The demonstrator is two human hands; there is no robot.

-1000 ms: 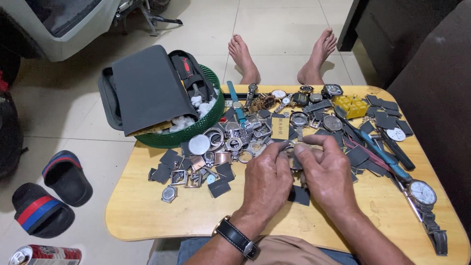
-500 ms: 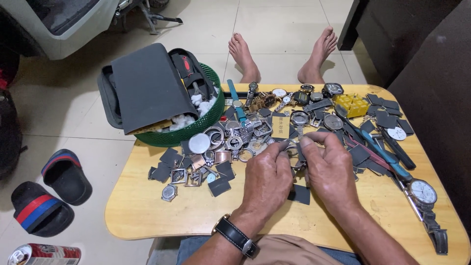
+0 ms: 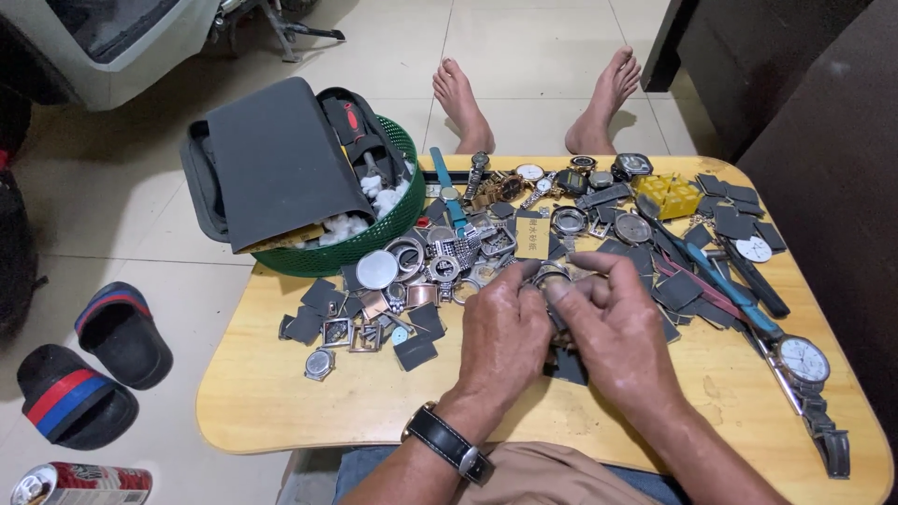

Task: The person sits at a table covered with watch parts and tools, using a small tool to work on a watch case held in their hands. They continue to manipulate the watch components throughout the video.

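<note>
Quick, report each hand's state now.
Left hand: closed on a small metal watch part.
Right hand: fingers pinching the same part.

Shiny metal watch cases [image 3: 440, 266] litter the smooth, varnished wooden table [image 3: 281, 402].

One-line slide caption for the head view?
Both hands, left hand and right hand, grip a small watch case over a parts-strewn wooden table.

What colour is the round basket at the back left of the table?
Green: the basket has a green mesh wall, seen best in the head view.
</note>
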